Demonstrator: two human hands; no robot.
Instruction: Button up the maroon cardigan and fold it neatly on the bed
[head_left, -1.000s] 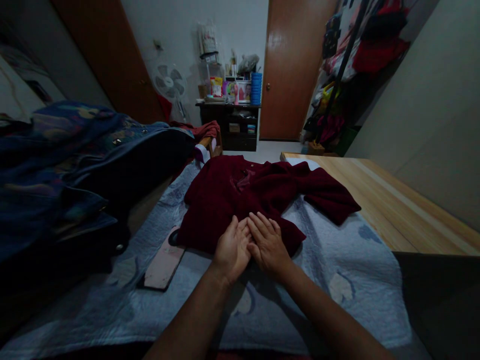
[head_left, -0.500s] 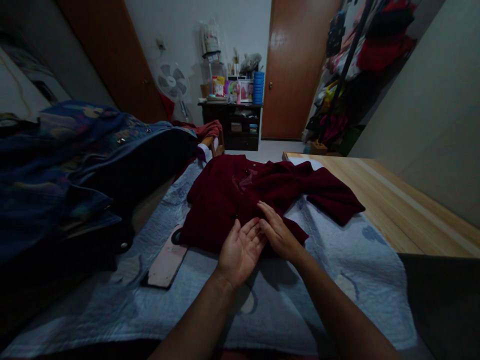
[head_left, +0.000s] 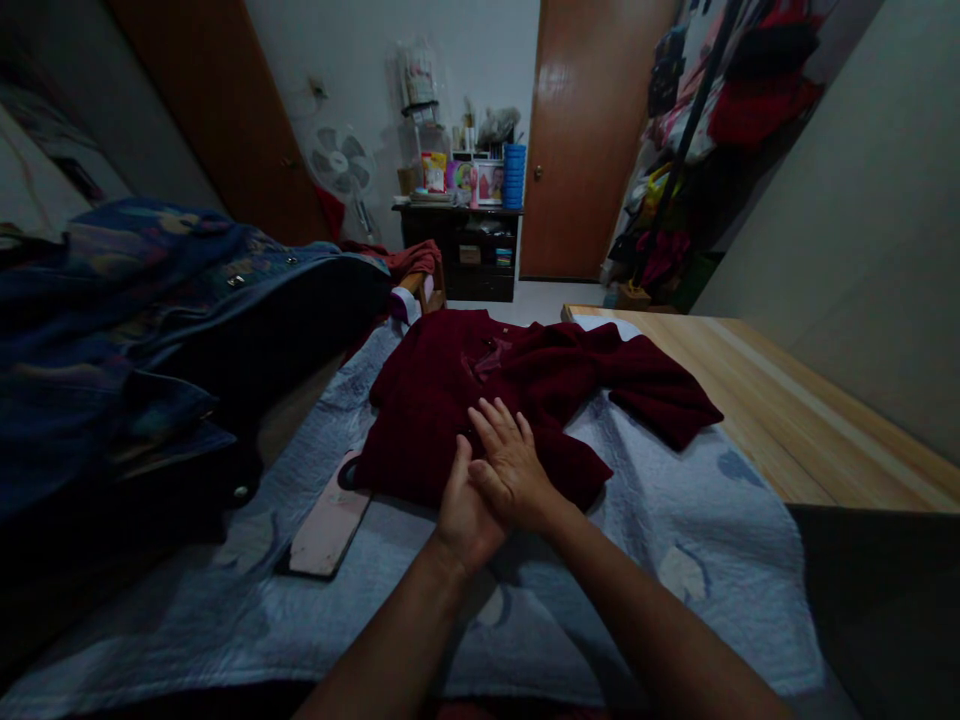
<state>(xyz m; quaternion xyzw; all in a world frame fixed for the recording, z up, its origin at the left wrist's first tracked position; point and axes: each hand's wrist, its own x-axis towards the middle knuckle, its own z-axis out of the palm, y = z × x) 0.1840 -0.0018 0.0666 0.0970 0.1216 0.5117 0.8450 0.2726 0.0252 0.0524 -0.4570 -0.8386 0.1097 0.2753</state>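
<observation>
A dark maroon long-sleeved garment [head_left: 420, 430] lies spread on a light blue patterned cloth [head_left: 637, 600], one sleeve reaching out to the right. Above its near edge, my two hands meet. My left hand [head_left: 469, 520] is palm up, thumb raised, its fingers mostly covered by the other hand. Palm down across it rests my right hand [head_left: 514, 465], with its fingers stretched out and slightly spread. Neither hand holds anything that I can see. Partly under the garment's left edge is a pale pink flat case, perhaps a phone [head_left: 330, 525].
Denim clothing [head_left: 172, 300] is heaped on the left. A wooden board surface [head_left: 780, 400] runs along the right. Farther back are a white fan [head_left: 341, 160], a dark cabinet [head_left: 457, 235] with items on top, a brown door [head_left: 581, 150] and hanging clothes [head_left: 757, 110].
My right hand has turned palm down and slid left onto my left palm, covering its fingers. The garment and the pink case lie as before; the view has shifted slightly.
</observation>
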